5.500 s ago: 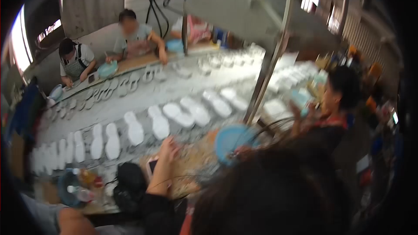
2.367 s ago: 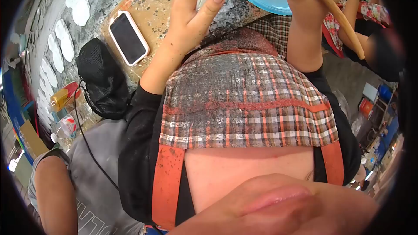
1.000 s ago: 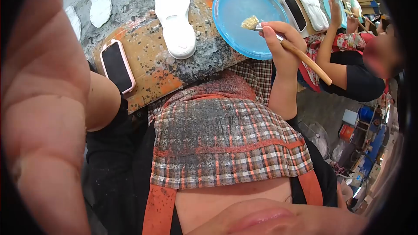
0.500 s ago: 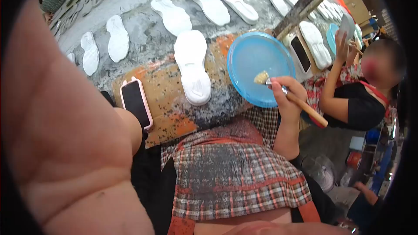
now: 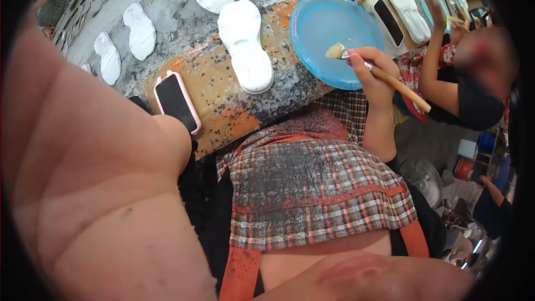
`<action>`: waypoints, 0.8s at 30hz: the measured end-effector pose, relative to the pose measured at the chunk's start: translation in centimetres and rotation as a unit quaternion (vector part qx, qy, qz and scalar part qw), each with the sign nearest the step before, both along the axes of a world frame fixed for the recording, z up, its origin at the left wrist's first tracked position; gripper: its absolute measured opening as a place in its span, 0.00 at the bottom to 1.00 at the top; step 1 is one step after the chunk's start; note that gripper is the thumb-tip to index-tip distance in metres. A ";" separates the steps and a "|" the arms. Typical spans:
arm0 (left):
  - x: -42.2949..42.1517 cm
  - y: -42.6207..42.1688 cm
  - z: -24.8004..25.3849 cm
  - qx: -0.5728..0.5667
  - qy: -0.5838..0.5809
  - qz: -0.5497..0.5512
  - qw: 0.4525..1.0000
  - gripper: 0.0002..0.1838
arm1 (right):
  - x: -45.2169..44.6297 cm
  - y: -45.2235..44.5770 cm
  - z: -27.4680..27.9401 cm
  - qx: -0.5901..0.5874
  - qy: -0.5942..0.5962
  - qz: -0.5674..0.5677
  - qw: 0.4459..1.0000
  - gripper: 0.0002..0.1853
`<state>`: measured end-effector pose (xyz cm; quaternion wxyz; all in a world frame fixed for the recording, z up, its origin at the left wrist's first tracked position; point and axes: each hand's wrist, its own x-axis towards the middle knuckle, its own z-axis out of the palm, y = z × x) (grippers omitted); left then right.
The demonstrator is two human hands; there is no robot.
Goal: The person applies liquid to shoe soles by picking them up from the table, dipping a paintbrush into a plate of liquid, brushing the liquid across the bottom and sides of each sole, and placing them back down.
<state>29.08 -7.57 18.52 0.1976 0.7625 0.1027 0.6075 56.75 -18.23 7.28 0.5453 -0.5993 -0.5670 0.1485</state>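
Here, a paintbrush [image 5: 393,83] is pointing across a blue basin [image 5: 320,25]

The right hand [image 5: 374,69] is gripping the paintbrush near its metal ferrule; the bristles are showing over the blue basin, and whether they are touching it isn't clear. The brush is slanting, bristles facing left, handle trailing back to the right. Leftward from those fingers, past the basin's rim, a white shoe sole [image 5: 245,47] is lying on the desk [image 5: 214,97], its long axis running away from the body; the right hand is apparently sitting nearer to it. The left hand [image 5: 72,128] is looming close to the camera, its fingers running out of frame, so their state can't be told. Farther left, a pink-cased phone [image 5: 177,103] is lying.
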 end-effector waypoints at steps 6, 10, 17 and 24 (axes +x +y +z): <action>-0.5 -0.7 -0.5 0.043 -0.074 0.020 0.996 0.51 | -0.2 0.2 -0.4 -0.001 0.036 -0.008 0.999 0.03; -0.9 -0.6 -2.1 -0.015 -0.015 0.076 0.997 0.40 | 0.5 0.6 -1.6 -0.008 0.088 0.013 0.996 0.05; 1.2 -0.8 -16.0 -0.345 0.460 0.264 0.774 0.47 | -0.7 1.0 -2.1 -0.071 0.163 -0.036 0.983 0.09; 1.3 -0.4 -18.0 -0.413 0.319 0.168 0.836 0.54 | -0.1 1.9 -3.7 -0.051 0.117 -0.050 0.991 0.12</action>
